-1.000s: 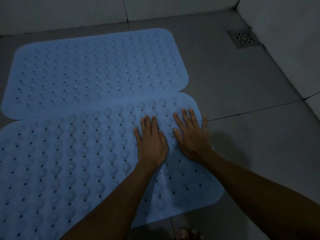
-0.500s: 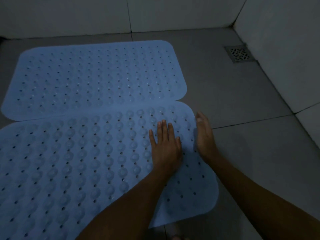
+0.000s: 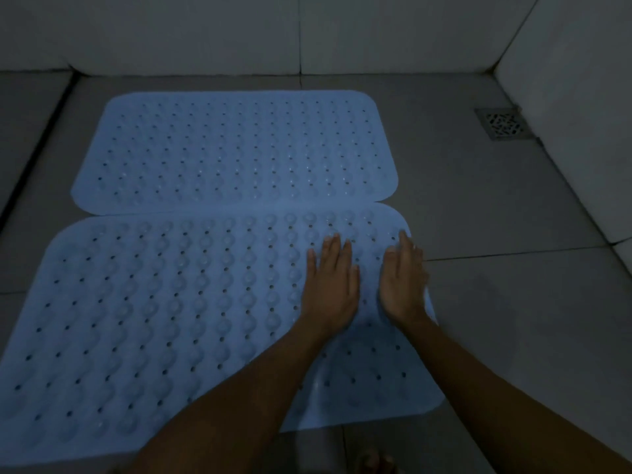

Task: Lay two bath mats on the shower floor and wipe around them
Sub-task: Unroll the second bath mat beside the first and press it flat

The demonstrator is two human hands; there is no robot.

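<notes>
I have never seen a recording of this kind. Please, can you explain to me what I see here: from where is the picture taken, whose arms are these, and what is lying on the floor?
There is no machine here. A person wears a camera on the head, so the picture looks forward and down at their own two arms.

Two light blue bath mats lie on the grey tiled shower floor. The far mat and the near mat lie side by side, their long edges meeting. Both have rows of bumps and small holes.

The left hand lies flat on the near mat, fingers straight. The right hand rests at that mat's right edge. Neither holds anything.

A metal drain sits in the floor by the right wall.
</notes>
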